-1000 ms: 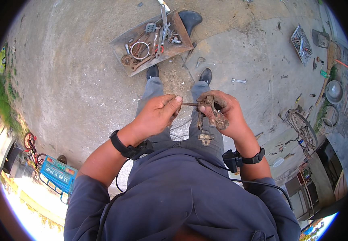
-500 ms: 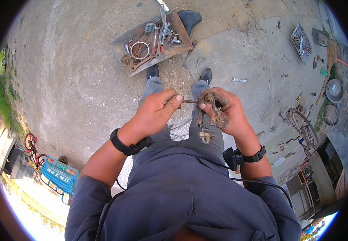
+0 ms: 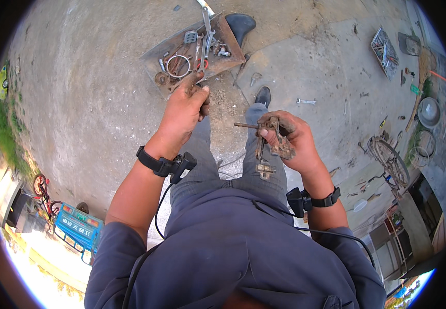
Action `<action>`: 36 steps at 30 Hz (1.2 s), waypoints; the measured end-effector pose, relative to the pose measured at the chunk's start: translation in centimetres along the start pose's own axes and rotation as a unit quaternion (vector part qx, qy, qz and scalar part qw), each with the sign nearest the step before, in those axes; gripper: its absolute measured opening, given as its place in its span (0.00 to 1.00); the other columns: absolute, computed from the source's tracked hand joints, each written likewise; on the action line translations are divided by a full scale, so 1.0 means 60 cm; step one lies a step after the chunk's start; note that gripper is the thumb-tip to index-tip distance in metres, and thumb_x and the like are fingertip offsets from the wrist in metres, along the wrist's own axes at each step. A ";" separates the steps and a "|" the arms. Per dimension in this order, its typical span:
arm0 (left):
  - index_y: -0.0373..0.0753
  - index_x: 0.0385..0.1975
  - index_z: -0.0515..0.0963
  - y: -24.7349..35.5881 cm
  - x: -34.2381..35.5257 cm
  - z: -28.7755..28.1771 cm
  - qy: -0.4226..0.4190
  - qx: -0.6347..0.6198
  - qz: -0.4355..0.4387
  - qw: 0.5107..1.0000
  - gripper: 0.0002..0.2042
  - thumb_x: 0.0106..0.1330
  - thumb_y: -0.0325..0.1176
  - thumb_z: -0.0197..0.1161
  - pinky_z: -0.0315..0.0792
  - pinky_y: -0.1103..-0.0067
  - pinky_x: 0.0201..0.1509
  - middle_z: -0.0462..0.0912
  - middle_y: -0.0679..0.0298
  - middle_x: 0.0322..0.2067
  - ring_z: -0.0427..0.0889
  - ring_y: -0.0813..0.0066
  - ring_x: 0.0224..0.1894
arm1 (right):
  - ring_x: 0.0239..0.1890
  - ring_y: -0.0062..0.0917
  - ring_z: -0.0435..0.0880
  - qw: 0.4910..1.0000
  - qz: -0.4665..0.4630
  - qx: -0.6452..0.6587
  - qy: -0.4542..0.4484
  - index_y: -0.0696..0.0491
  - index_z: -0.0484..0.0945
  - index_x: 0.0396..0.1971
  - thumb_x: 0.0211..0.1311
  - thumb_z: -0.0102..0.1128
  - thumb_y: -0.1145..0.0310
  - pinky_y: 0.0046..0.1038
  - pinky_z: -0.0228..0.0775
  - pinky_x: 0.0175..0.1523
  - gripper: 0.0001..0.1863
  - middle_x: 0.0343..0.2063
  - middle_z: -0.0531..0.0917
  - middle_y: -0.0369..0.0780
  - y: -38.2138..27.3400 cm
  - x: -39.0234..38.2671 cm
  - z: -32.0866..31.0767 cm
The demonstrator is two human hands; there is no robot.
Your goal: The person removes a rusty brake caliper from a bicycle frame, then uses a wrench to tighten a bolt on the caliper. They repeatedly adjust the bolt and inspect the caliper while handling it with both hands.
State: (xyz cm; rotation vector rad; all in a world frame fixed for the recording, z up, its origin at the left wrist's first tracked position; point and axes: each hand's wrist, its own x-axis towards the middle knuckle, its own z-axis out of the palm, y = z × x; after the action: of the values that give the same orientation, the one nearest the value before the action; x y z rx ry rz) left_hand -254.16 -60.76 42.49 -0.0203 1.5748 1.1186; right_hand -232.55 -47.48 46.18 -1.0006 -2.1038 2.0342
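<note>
Just then, from far away, I saw my right hand [image 3: 291, 133] squeezing a rusty metal part [image 3: 280, 148], with the thumb pressed on it. The part was up in front of the right leg [image 3: 252, 147]. A thin rod [image 3: 244, 125] poked out of it to the left, and a small metal piece [image 3: 266, 170] hung below it.

My left hand [image 3: 186, 100] was well apart from the part, up by the near edge of a rusty tray [image 3: 229, 63]. Its thumb and pointing finger were spread a little, and the other fingers were bent in.

In the tray I saw a shiny ring [image 3: 178, 55] and some long wrenches [image 3: 206, 38]. A black bike seat [image 3: 241, 26] was just beside the tray's far corner. One small wrench [image 3: 306, 102] lay on the ground, to the right of the right shoe [image 3: 263, 96].
</note>
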 end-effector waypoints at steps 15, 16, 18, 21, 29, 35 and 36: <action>0.29 0.52 0.72 0.028 -0.078 0.008 -0.082 -0.090 -0.010 0.992 0.13 0.72 0.26 0.57 0.81 0.76 0.44 0.83 0.52 0.43 0.86 0.62 0.44 | 0.34 0.17 0.79 0.994 0.040 0.100 0.035 0.59 0.80 0.40 0.65 0.67 0.63 0.23 0.71 0.40 0.14 0.32 0.82 0.36 -0.035 -0.002 0.006; 0.30 0.51 0.72 0.032 -0.084 0.011 -0.087 -0.078 -0.004 0.993 0.12 0.72 0.26 0.57 0.81 0.77 0.44 0.83 0.53 0.43 0.86 0.63 0.44 | 0.35 0.17 0.79 0.993 0.042 0.102 0.034 0.59 0.80 0.40 0.64 0.67 0.63 0.23 0.71 0.41 0.14 0.33 0.82 0.36 -0.040 -0.003 0.008; 0.31 0.50 0.73 0.039 -0.092 0.016 -0.097 -0.054 0.009 0.994 0.10 0.72 0.25 0.57 0.81 0.78 0.43 0.84 0.53 0.42 0.87 0.64 0.43 | 0.35 0.18 0.79 0.993 0.048 0.105 0.033 0.59 0.80 0.40 0.64 0.67 0.64 0.23 0.72 0.41 0.13 0.33 0.82 0.36 -0.048 -0.001 0.009; 0.31 0.47 0.75 0.046 -0.102 0.020 -0.105 -0.034 0.036 0.993 0.09 0.69 0.24 0.60 0.81 0.79 0.41 0.84 0.55 0.40 0.87 0.66 0.43 | 0.35 0.18 0.79 0.993 0.045 0.107 0.032 0.58 0.81 0.40 0.63 0.67 0.66 0.23 0.72 0.41 0.12 0.34 0.82 0.37 -0.055 -0.001 0.011; 0.31 0.45 0.77 0.046 -0.112 0.019 -0.112 -0.025 0.059 0.992 0.10 0.65 0.21 0.64 0.81 0.77 0.40 0.84 0.54 0.39 0.87 0.64 0.41 | 0.34 0.21 0.81 0.998 0.006 0.043 0.034 0.59 0.80 0.41 0.61 0.68 0.69 0.25 0.74 0.39 0.12 0.34 0.83 0.40 -0.059 -0.008 0.007; 0.32 0.45 0.78 0.048 -0.119 0.018 -0.123 -0.017 0.059 0.991 0.09 0.67 0.23 0.64 0.80 0.80 0.39 0.84 0.58 0.39 0.87 0.70 0.41 | 0.35 0.25 0.83 0.999 -0.002 0.044 0.028 0.60 0.80 0.42 0.59 0.67 0.74 0.27 0.75 0.39 0.12 0.35 0.84 0.41 -0.059 -0.014 0.007; 0.32 0.45 0.78 0.049 -0.120 0.018 -0.122 -0.012 0.054 0.991 0.09 0.67 0.23 0.64 0.80 0.80 0.39 0.84 0.58 0.39 0.87 0.70 0.41 | 0.35 0.25 0.83 0.999 -0.003 0.046 0.026 0.60 0.80 0.43 0.58 0.66 0.76 0.27 0.75 0.40 0.12 0.35 0.84 0.42 -0.060 -0.015 0.007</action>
State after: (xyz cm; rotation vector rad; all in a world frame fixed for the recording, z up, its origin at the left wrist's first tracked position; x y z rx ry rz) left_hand -252.44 -62.28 50.00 0.1821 1.3564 1.1772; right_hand -233.51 -48.02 49.74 -1.0205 -1.9663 2.0584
